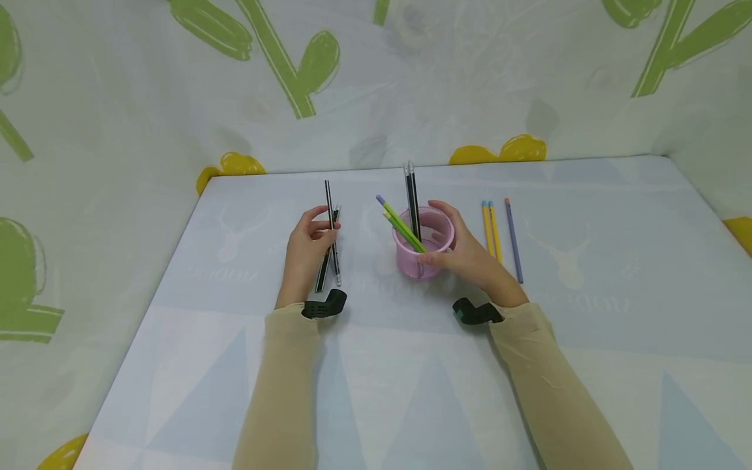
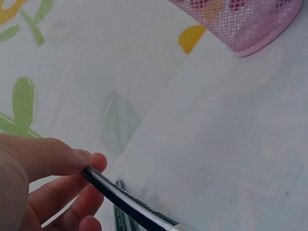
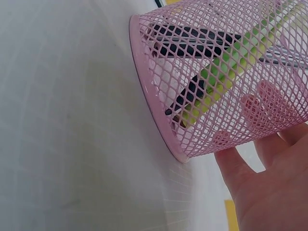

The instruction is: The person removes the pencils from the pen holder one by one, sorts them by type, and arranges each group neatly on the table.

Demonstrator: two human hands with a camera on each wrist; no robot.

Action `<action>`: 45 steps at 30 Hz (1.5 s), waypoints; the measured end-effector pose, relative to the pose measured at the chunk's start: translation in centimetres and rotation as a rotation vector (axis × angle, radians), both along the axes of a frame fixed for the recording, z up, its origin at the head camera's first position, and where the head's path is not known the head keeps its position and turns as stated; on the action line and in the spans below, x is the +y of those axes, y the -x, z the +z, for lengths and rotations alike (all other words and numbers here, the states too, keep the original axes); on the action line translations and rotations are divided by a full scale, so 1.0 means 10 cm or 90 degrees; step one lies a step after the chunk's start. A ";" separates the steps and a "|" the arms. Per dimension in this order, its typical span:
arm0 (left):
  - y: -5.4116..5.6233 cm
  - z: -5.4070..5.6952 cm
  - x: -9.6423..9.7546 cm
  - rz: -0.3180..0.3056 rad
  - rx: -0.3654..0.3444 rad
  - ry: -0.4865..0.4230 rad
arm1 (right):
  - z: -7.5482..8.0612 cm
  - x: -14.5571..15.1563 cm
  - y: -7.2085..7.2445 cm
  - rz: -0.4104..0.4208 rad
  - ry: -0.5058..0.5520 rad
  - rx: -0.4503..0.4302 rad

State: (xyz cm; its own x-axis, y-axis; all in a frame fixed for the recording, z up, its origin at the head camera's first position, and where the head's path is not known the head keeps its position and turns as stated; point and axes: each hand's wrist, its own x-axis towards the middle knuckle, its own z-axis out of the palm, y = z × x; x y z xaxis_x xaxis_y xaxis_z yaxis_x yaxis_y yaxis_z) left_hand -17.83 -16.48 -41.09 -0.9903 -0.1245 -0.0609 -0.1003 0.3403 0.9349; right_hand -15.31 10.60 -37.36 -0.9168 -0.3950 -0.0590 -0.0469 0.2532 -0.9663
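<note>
One hand [image 1: 305,248] pinching pencil [image 1: 328,196], other [image 1: 467,251] spread around cup [image 1: 405,260]

A white backdrop [image 1: 458,78] printed with green leafy stems [image 1: 277,59] and yellow petal shapes [image 1: 523,149] rises behind and beside the tabletop [image 1: 587,391]. Pale blue triangles [image 1: 437,418] and faint deer heads [image 1: 568,269] pattern its whitish covering [image 1: 358,444], under soft, dim light.
</note>
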 end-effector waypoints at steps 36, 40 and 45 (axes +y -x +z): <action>-0.01 -0.11 0.05 -0.100 0.030 0.402 | -0.01 0.00 0.01 0.002 0.001 0.002; -0.01 -0.10 0.04 -0.096 0.031 0.398 | -0.01 0.01 0.01 0.003 0.003 0.001; -0.01 -0.09 0.04 -0.087 0.029 0.384 | -0.01 0.01 0.01 0.004 0.008 0.006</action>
